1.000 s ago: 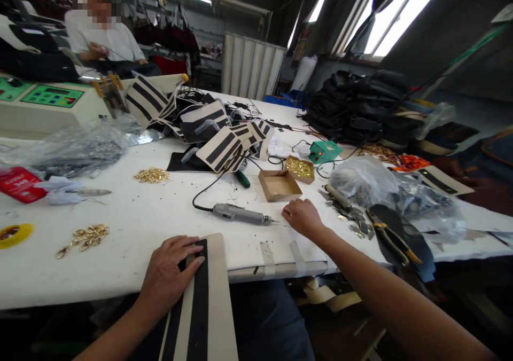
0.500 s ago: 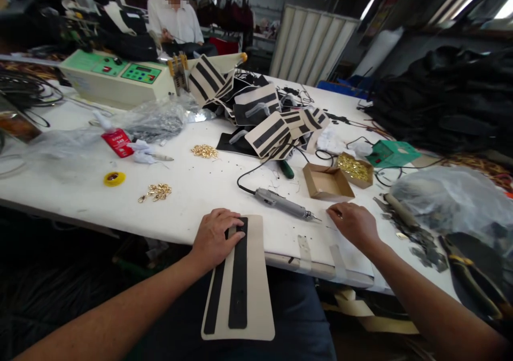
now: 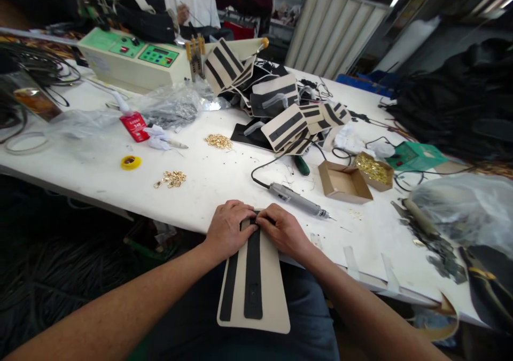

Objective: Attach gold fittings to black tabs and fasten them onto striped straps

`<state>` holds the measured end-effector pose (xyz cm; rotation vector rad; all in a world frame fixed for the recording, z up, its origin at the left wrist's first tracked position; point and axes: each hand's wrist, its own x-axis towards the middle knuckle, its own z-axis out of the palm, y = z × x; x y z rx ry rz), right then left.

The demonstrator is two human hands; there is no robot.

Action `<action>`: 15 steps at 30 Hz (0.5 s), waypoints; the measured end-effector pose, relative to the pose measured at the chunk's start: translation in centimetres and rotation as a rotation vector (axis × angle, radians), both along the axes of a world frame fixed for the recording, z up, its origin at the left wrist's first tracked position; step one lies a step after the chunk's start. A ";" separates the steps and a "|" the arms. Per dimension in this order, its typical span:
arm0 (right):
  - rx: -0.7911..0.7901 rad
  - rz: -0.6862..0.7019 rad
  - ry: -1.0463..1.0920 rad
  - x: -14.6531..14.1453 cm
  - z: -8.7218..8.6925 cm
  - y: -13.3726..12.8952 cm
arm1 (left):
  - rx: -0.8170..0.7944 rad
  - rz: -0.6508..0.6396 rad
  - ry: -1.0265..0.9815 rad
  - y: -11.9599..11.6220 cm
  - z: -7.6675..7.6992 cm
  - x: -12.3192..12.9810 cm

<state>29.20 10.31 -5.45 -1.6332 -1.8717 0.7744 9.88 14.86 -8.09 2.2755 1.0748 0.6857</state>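
Panel sits in my left grip, over my lap; my right grip has come off the worktop and pinches beside it, contents hidden, so both now work one spot.

Smooth matt panel, possibly leather

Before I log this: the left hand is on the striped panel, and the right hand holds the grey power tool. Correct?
No: the head view shows the right hand at the striped panel too; the grey power tool lies on the table. The left hand is on the panel, as stated.
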 end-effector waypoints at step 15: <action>-0.099 -0.117 -0.054 -0.6 0.1 0.5 | 0.028 -0.008 -0.012 0.0 -0.1 -0.3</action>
